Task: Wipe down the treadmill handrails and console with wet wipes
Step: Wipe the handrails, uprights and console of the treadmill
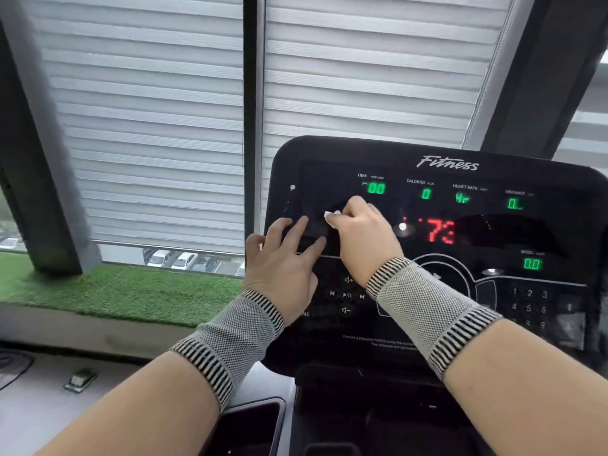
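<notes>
The right hand curls its fingers around a small white wipe, pressing it against the left part of the black console, just below the green time readout. The left hand lies open beside it, straight fingers resting flat on the panel's left edge as a brace. The console wipe looks underway; next likely comes sweeping right across the display and keypad, lightly enough not to press buttons.

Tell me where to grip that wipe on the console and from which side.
Pinch the white wipe at the tuft poking out left of the right hand, coming from the left; the rest is bunched inside its curled fingers against the console.
</notes>
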A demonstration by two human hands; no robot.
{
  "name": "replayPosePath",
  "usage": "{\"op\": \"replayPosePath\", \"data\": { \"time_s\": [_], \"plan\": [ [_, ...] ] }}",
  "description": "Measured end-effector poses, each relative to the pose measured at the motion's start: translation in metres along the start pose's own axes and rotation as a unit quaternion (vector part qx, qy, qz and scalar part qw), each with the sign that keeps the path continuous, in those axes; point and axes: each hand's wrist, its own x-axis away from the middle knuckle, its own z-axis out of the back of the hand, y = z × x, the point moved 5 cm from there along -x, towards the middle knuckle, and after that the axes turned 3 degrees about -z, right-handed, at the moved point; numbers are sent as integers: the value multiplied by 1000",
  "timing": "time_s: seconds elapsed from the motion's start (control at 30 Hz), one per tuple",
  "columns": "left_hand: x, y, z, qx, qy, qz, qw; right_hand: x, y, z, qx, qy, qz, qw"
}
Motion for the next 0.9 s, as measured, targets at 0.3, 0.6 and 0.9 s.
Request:
{"op": "replayPosePath", "data": {
  "time_s": [0.3, 0.6, 0.9],
  "plan": [
    [0, 0, 0, 3, -16, 7, 1000, 1, 3, -5, -34, 9, -40, 999],
    [-1, 1, -2, 14, -7, 2, 1000, -6, 30, 8, -62, 77, -95, 991],
    [-1, 4, -2, 3, 5, 10, 1000, 0, 11, -4, -43, 9, 6, 999]
  ]
}}
